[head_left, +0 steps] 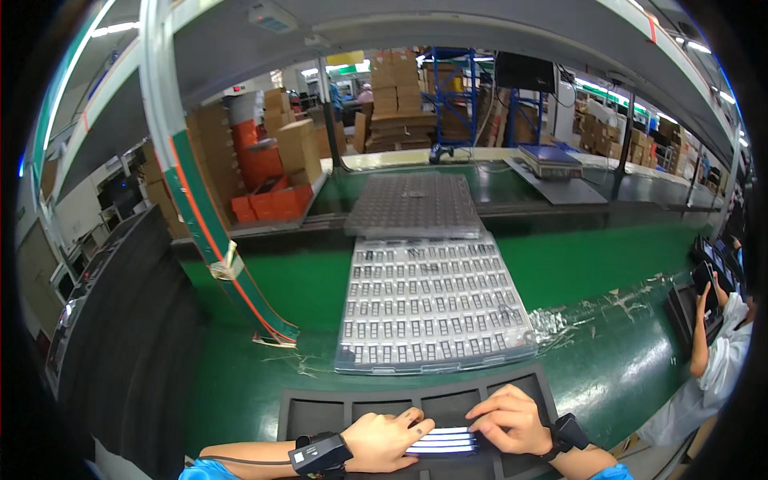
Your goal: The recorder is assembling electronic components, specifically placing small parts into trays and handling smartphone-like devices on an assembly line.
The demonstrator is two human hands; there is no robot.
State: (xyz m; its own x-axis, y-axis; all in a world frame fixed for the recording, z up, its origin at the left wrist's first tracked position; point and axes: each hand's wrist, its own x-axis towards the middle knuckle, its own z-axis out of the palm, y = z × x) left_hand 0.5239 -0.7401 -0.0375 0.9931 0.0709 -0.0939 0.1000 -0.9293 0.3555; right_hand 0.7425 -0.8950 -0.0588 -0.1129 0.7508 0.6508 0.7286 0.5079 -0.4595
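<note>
A group of thin dark pieces with bright white bands lies over a black compartmented tray close in front of me. At their left end, my left hand is closed with bent fingers around the edge. My right hand reaches in from the other side, its thumb and finger drawn together by the right end of the pieces. Whatever those fingertips pinch is too small to make out. Just beyond the black tray sits a clear plastic tray with rows of small dark-and-white parts.
A stack of clear trays stands behind, on the green bench. Tall black stacked trays rise at left, beside a green-and-orange post. At right, a co-worker's hand holds a dark device. Cartons fill the background.
</note>
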